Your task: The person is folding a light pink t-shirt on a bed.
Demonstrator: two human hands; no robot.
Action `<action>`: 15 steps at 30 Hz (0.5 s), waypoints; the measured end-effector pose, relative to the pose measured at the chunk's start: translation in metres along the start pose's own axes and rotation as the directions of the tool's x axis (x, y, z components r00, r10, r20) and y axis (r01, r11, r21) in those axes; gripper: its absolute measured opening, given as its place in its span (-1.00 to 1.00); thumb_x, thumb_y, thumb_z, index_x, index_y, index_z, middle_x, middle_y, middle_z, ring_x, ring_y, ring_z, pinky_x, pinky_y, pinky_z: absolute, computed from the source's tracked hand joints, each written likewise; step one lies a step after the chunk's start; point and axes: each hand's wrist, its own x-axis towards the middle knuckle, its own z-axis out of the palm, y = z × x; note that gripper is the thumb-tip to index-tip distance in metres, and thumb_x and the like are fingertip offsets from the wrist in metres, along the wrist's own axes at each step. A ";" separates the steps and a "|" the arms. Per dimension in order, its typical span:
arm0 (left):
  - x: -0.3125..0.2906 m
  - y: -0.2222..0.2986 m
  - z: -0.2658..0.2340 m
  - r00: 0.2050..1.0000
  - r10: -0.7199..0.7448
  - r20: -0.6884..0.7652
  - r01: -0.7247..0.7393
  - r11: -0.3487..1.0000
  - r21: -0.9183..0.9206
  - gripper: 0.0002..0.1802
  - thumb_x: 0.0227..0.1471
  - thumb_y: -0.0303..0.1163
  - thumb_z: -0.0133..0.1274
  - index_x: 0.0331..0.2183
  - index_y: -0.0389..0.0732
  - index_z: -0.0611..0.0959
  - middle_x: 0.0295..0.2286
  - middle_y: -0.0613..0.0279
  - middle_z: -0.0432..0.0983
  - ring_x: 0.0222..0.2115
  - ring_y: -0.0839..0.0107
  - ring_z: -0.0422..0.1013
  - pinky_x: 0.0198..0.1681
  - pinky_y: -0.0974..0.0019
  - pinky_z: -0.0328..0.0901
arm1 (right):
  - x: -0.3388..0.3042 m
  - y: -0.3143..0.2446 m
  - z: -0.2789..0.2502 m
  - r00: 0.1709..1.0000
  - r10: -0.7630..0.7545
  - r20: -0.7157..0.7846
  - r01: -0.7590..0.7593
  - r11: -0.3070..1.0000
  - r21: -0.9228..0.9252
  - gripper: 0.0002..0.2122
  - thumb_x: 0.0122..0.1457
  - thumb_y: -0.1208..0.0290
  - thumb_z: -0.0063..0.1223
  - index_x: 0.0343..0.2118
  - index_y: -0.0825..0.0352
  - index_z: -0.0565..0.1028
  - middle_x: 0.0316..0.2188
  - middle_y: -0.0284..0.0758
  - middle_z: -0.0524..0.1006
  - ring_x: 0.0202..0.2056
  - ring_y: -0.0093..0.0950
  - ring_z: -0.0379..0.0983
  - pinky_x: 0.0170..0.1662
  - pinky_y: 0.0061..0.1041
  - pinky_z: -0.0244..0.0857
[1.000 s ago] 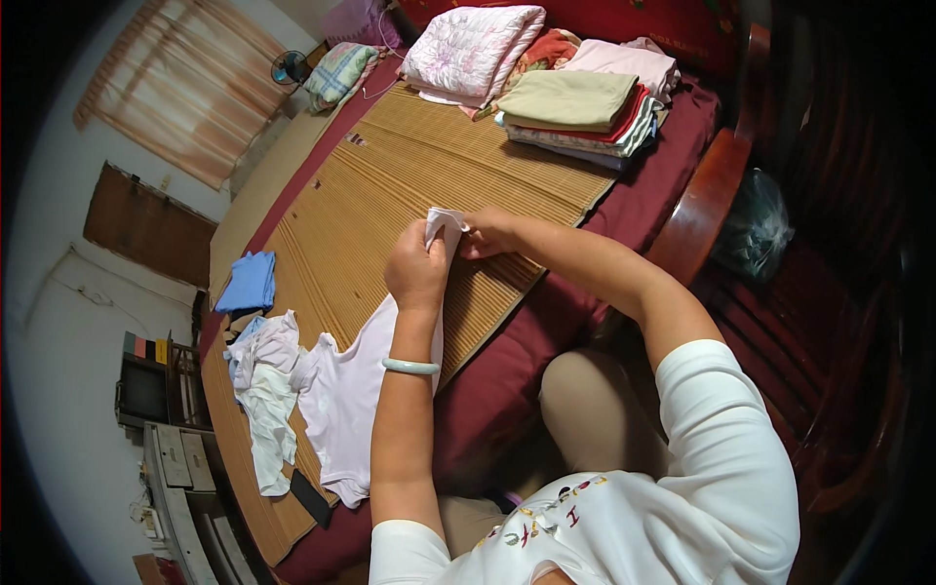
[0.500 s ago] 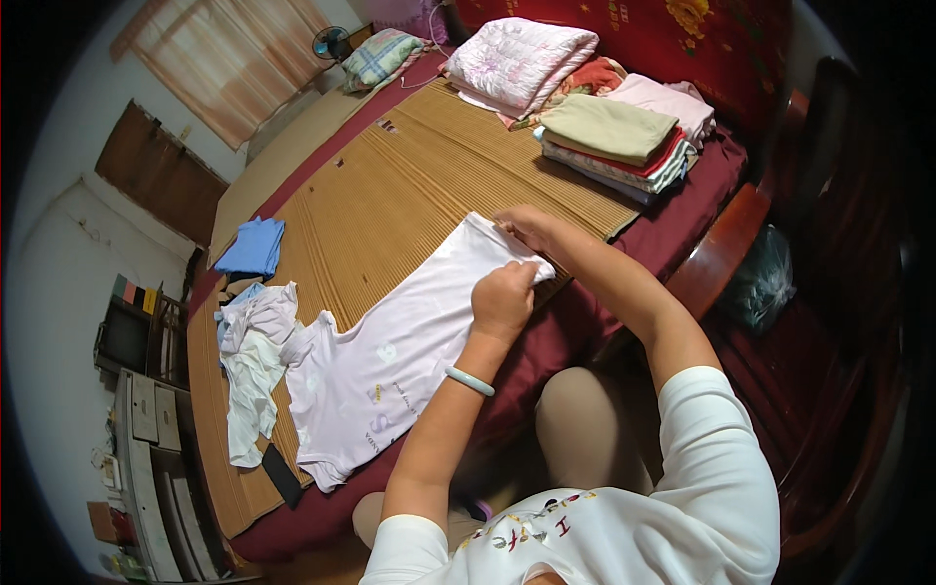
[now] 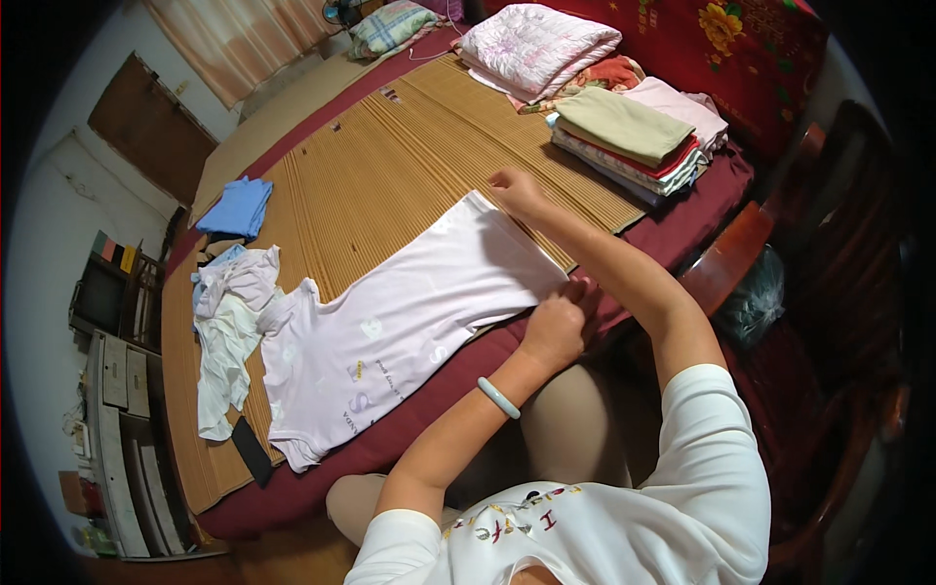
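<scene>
A pale pink short-sleeved T-shirt [image 3: 390, 302] with small printed motifs lies spread along the bed's near edge, its hem toward the right. My left hand [image 3: 561, 320], below a pale bangle, is closed on the near corner of the hem. At the far corner, my right hand [image 3: 519, 192] has its fingers bent together against the hem edge; its fingertips are partly hidden. Between the two hands the hem runs fairly straight, with a shadow on the cloth beside it. Crumpled white and pale clothes [image 3: 229, 341] lie past the shirt's shoulder end.
A woven bamboo mat [image 3: 390, 166] covers much of the bed. Folded blue cloth [image 3: 237, 207] sits at its left. Folded clothes [image 3: 624, 127] and a folded pink quilt [image 3: 536, 49] are stacked at far right. A dark flat object [image 3: 252, 451] lies near the front edge. A wooden chair [image 3: 726, 249] stands right.
My hands have moved apart, the left one toward me and right, the right one away. The hem is now stretched out wider and the shirt lies flatter.
</scene>
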 end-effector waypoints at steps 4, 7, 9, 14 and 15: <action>-0.012 0.019 -0.019 0.986 0.114 0.124 -0.057 0.920 -0.389 -0.57 0.00 -0.30 0.17 -0.03 -0.12 0.62 -0.09 0.02 0.50 -0.11 0.07 0.43 -0.07 0.10 0.37 | -0.034 -0.032 0.022 0.863 -0.383 0.330 0.448 0.881 -0.151 -0.62 0.19 0.17 0.10 -0.03 0.32 0.52 -0.14 -0.13 0.58 -0.06 -0.21 0.50 0.00 -0.31 0.36; -0.019 0.017 -0.060 0.962 0.144 0.234 -0.093 0.972 -0.216 -0.68 -0.06 -0.34 0.20 -0.20 -0.19 0.64 -0.22 0.07 0.50 -0.18 0.08 0.44 -0.13 0.09 0.37 | -0.056 -0.031 0.029 0.774 -0.385 0.503 0.563 0.781 -0.269 -0.51 0.24 0.02 -0.02 0.08 0.30 0.45 0.06 -0.11 0.47 0.14 -0.22 0.36 0.19 -0.20 0.20; -0.036 0.002 -0.083 0.996 0.070 0.055 -0.061 0.986 -0.153 -0.75 -0.09 -0.35 0.21 -0.30 -0.20 0.63 -0.32 0.09 0.47 -0.24 0.08 0.42 -0.14 0.09 0.35 | -0.066 -0.011 0.026 0.813 -0.348 0.466 0.569 0.643 -0.513 -0.41 0.28 -0.09 -0.18 0.21 0.27 0.34 0.25 -0.12 0.28 0.30 -0.23 0.13 0.34 -0.04 -0.11; -0.110 -0.039 -0.147 0.975 -0.221 0.004 0.217 0.962 0.166 -0.67 -0.16 -0.33 0.29 -0.29 -0.20 0.60 -0.38 0.04 0.44 -0.31 0.03 0.38 -0.18 0.05 0.28 | -0.038 0.011 0.007 0.892 -0.216 0.397 0.432 0.666 -0.608 -0.39 0.29 -0.04 -0.20 0.31 0.22 0.20 0.33 -0.14 0.15 0.36 -0.23 -0.01 0.38 -0.01 -0.30; -0.125 -0.044 -0.154 0.960 -0.276 0.040 0.262 0.943 0.206 -0.70 -0.16 -0.35 0.28 -0.32 -0.20 0.59 -0.40 0.06 0.44 -0.32 0.04 0.38 -0.19 0.06 0.28 | -0.037 0.013 0.005 0.898 -0.213 0.385 0.424 0.656 -0.625 -0.40 0.28 -0.02 -0.16 0.30 0.22 0.22 0.31 -0.14 0.19 0.35 -0.22 0.03 0.38 -0.02 -0.27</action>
